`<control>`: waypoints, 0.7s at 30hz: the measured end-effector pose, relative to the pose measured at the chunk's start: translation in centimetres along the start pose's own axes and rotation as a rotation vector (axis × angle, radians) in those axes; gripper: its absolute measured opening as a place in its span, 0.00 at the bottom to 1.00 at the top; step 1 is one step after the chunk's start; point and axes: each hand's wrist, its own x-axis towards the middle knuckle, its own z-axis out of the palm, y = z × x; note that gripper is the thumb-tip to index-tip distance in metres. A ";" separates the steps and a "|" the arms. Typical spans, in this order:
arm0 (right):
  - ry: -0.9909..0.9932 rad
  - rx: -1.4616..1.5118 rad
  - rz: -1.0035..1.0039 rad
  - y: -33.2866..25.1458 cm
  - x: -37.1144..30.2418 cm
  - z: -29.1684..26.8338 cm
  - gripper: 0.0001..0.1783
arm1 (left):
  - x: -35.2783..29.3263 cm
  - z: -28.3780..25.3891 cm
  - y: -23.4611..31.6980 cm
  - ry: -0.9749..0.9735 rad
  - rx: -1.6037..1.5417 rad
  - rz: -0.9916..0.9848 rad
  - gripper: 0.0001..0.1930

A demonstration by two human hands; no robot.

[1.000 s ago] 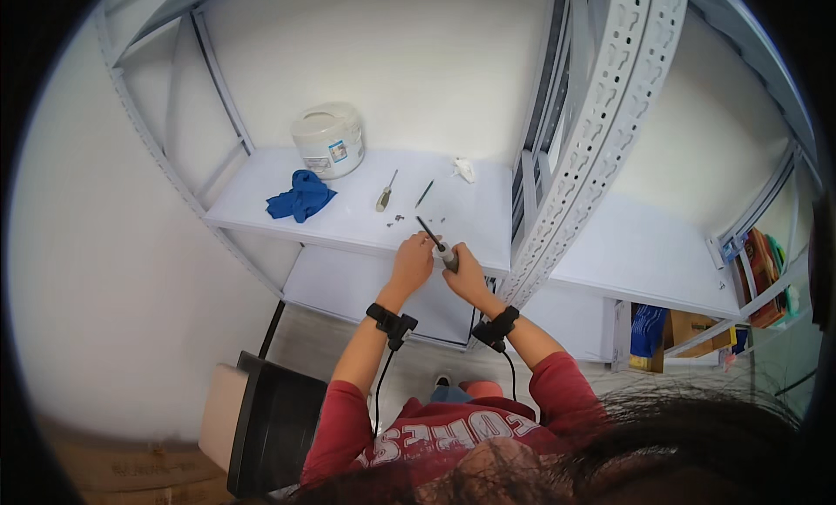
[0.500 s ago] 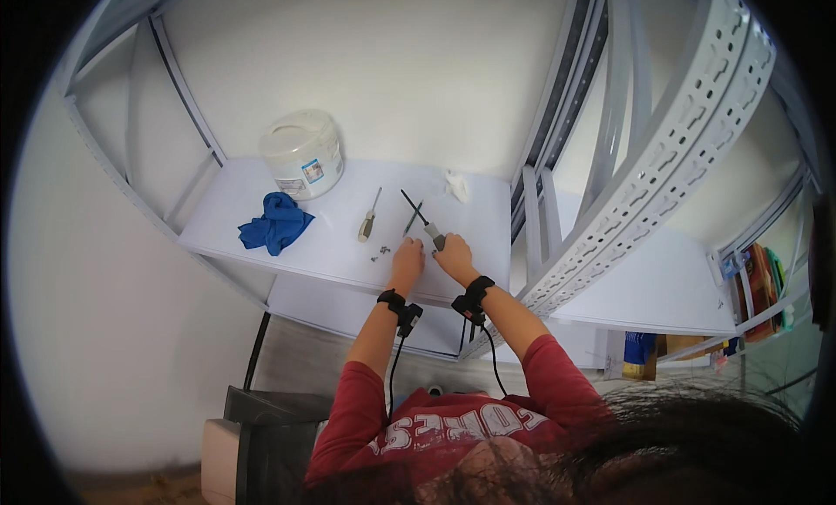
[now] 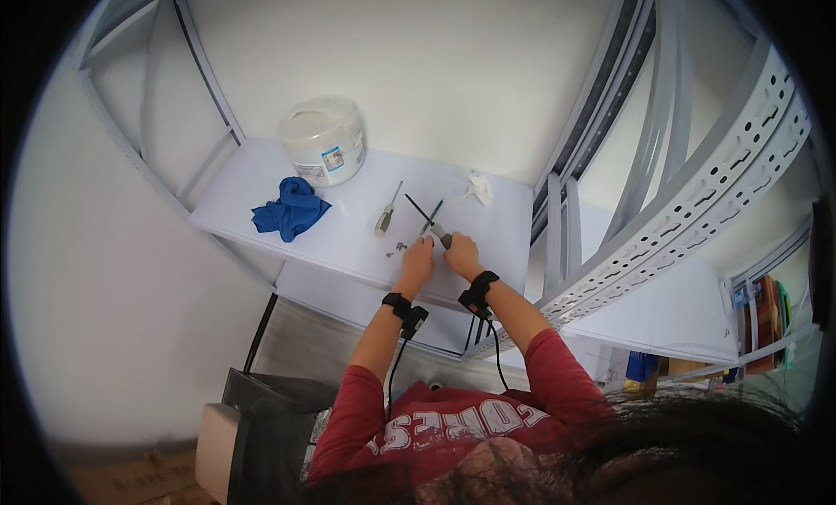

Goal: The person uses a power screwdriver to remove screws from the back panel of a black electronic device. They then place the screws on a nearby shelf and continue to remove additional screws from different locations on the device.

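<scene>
My right hand (image 3: pixel 464 256) is closed around the grey handle of a screwdriver (image 3: pixel 421 209). Its black shaft points away and to the left, crossing a thin dark-green rod (image 3: pixel 436 212). Just beside it, my left hand (image 3: pixel 417 259) has its fingers pinched together at the near end of that rod. What kind of thing the rod is, I cannot make out. A second screwdriver (image 3: pixel 384 220), with a beige and grey handle, lies on the white shelf (image 3: pixel 348 257) to the left. Several small screws (image 3: pixel 400 246) rest between it and my left hand.
A white plastic tub (image 3: pixel 322 144) stands at the back left of the shelf, with a crumpled blue cloth (image 3: pixel 292 211) in front. Crumpled white tissue (image 3: pixel 479 188) lies at the back right. A perforated metal upright (image 3: pixel 697 209) rises to my right. A black bin-like box (image 3: pixel 270 427) is below left.
The view has shifted, so the shelf sits farther right and slightly higher. Against the shelf, the screwdriver in my right hand has moved left across the green rod.
</scene>
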 end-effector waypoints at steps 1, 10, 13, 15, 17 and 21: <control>-0.012 -0.007 -0.004 0.0 0.0 0.0 0.08 | -0.2 -0.2 0.2 0.025 -0.016 -0.007 0.08; -0.031 -0.010 -0.032 0.8 -1.1 0.1 0.09 | -3.1 -0.7 0.8 0.178 -0.262 -0.047 0.08; -0.035 0.059 -0.049 0.2 -1.5 -0.7 0.09 | -4.2 -0.6 0.7 0.136 -0.405 -0.119 0.07; -0.028 0.111 -0.099 -1.1 -2.1 -1.0 0.11 | -5.0 -0.4 0.7 0.078 -0.478 -0.196 0.08; -0.065 0.178 -0.123 -3.1 -3.8 -1.6 0.13 | -5.9 -0.9 0.6 0.002 -0.525 -0.284 0.09; -0.094 0.235 -0.207 -6.8 -7.4 -2.4 0.12 | -8.4 -1.9 2.3 0.158 -0.551 -0.245 0.13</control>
